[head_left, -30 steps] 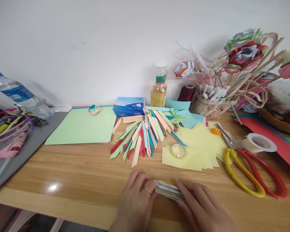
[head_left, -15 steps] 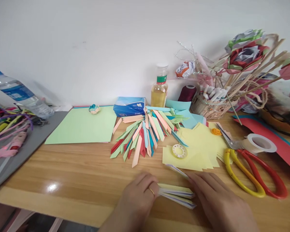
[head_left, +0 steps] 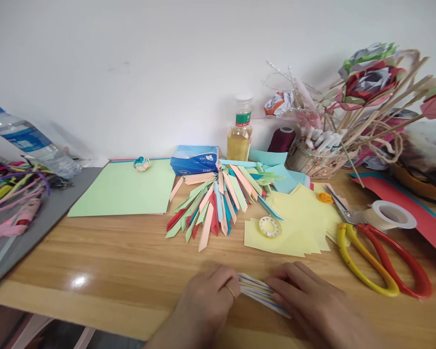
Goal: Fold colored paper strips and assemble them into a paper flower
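Between my hands is a bundle of narrow folded paper strips [head_left: 258,292], yellow and whitish-purple, low over the wooden table. My left hand [head_left: 212,298], with a ring on one finger, is closed around the bundle's left end. My right hand [head_left: 310,295] is closed over its right end, fingers along the strips; the thumb side is partly hidden. Just beyond lie yellow paper sheets [head_left: 294,218] with a small tape roll [head_left: 270,227] on them. A fan-like pile of coloured folded strips [head_left: 216,203] spreads out farther back.
Scissors [head_left: 380,261] with yellow and red handles lie at right, beside a white tape spool [head_left: 392,214]. Behind stand a drink bottle [head_left: 240,135], a tissue pack [head_left: 194,161] and a basket of pens [head_left: 319,157]. Green paper [head_left: 125,191] lies left, near a water bottle [head_left: 29,138].
The strips were fanned apart, one sticking up by my right hand; now they are pressed together into one bundle. My right hand has moved slightly left, toward my left hand.
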